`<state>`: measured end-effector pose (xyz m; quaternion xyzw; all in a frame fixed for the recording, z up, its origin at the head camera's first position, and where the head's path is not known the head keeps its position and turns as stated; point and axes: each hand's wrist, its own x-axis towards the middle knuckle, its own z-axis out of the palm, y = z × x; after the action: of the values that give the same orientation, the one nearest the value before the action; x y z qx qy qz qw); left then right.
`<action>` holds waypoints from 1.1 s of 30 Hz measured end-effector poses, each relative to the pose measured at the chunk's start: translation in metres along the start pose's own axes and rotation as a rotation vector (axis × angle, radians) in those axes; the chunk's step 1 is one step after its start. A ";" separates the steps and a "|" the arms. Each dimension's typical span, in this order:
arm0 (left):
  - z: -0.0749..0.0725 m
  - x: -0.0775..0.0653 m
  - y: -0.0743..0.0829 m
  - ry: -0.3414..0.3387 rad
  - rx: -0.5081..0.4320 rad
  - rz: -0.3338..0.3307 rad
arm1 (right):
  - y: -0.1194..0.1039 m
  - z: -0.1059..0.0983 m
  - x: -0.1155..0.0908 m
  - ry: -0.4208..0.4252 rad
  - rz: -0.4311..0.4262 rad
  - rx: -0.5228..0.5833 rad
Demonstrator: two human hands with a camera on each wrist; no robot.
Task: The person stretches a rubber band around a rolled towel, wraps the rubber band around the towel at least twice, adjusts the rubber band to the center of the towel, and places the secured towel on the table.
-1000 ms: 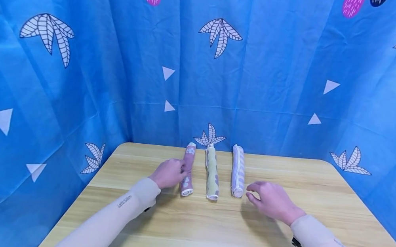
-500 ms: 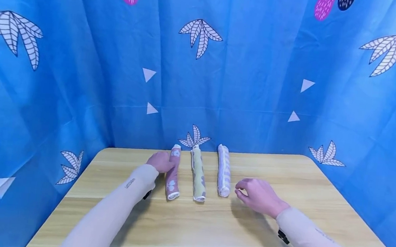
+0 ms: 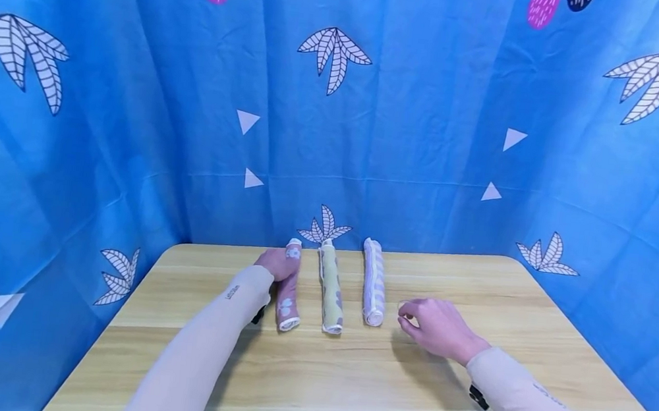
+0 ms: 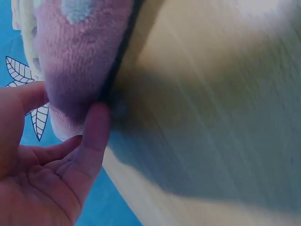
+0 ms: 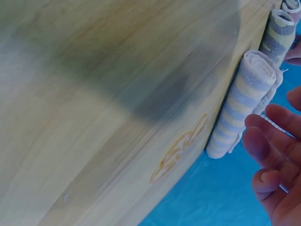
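Note:
Three rolled towels lie side by side on the table, pointing away from me. The left one is a mauve towel (image 3: 288,294) with pale flowers. Beside it are a yellow-green towel (image 3: 330,291) and, to the right, a lilac-and-white striped towel (image 3: 374,282). My left hand (image 3: 279,264) holds the mauve towel near its far end. In the left wrist view, thumb and fingers (image 4: 96,127) are on opposite sides of the roll. My right hand (image 3: 437,327) hovers right of the striped towel, apart from it, with loosely bent fingers (image 5: 277,127) and nothing between them.
Thin orange-yellow loops (image 5: 178,150), perhaps rubber bands, lie on the wooden table (image 3: 336,385) close to the right hand. A blue patterned curtain (image 3: 432,129) hangs behind the table's far edge and along both sides.
The head view has turned a little to the right. My left hand has moved along the mauve towel toward its far end and taken hold there. My right hand stays beside the striped towel.

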<state>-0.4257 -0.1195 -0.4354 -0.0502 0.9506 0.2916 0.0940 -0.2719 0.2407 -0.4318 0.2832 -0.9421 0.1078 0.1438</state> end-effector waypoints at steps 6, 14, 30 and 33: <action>0.002 0.004 0.001 0.014 0.030 0.011 | 0.003 0.002 -0.004 -0.013 0.031 -0.001; 0.001 0.002 -0.001 0.002 -0.056 -0.012 | 0.007 0.002 -0.011 -0.008 0.025 -0.028; -0.026 -0.028 0.000 0.094 -0.002 0.203 | 0.022 0.006 -0.015 -0.060 0.091 -0.021; -0.028 -0.037 0.005 0.089 -0.024 0.222 | 0.023 0.007 -0.015 -0.069 0.106 -0.013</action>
<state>-0.3949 -0.1298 -0.4023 0.0414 0.9500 0.3089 0.0180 -0.2748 0.2653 -0.4458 0.2354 -0.9608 0.0993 0.1074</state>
